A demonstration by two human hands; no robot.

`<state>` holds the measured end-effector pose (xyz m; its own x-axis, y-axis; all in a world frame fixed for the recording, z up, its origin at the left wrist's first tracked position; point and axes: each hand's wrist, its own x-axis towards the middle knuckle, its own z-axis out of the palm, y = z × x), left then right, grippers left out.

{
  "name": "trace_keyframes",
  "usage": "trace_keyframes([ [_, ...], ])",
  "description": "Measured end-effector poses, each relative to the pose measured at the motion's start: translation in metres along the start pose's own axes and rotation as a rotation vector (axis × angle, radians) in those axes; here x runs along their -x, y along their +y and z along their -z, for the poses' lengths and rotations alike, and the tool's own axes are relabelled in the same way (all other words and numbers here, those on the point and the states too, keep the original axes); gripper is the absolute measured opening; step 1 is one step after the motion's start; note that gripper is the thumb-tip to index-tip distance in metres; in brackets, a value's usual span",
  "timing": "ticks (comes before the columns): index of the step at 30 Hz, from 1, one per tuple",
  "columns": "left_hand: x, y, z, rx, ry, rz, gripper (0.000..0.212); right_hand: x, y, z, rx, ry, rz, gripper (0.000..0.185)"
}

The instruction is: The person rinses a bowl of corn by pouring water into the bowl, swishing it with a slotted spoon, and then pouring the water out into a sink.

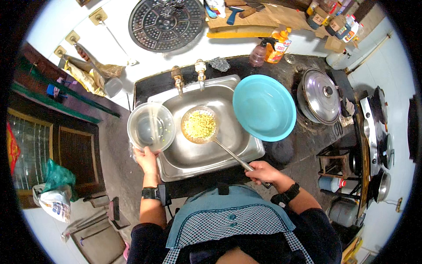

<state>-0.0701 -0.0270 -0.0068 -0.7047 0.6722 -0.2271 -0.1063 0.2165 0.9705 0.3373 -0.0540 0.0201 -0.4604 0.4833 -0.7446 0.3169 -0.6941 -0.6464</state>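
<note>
My right hand [263,173] grips the long metal handle of a round skimmer ladle [227,150]. Small yellow pieces, perhaps corn kernels or beans [199,123], fill its bowl, which hangs over the stainless steel sink [230,122]. At the sink's left edge, my left hand [147,161] has its fingers on the near rim of a clear plastic bowl [135,123]. A few yellow bits cling inside that bowl, and a pale streak crosses it. I cannot tell whether the bowl rests on the sink's edge or is held above it.
A light-blue plastic basin [263,107] overlaps the sink's right side. Two brass taps [178,79] stand behind the sink. Farther right is a lidded steel pot [318,95]. A spray bottle [258,55] and an orange pump bottle [278,48] stand at the back.
</note>
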Motion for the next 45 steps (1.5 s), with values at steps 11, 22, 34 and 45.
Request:
trace_keyframes([
  [11, 0.007, 0.01, -0.002, 0.065, 0.0, 0.071, 0.039, 0.014, -0.014, -0.005, 0.009, -0.001, 0.048, 0.012],
  [22, 0.005, -0.008, -0.002, 0.06, -0.057, 0.091, 0.045, 0.051, -0.031, -0.011, -0.023, 0.013, 0.108, 0.013],
  [34, 0.008, -0.007, 0.0, 0.088, -0.08, 0.126, 0.048, 0.057, -0.032, -0.019, 0.027, 0.031, 0.088, 0.01],
  [45, 0.011, -0.006, 0.005, 0.107, -0.072, 0.157, 0.04, 0.058, -0.028, -0.02, 0.014, 0.052, 0.074, 0.008],
])
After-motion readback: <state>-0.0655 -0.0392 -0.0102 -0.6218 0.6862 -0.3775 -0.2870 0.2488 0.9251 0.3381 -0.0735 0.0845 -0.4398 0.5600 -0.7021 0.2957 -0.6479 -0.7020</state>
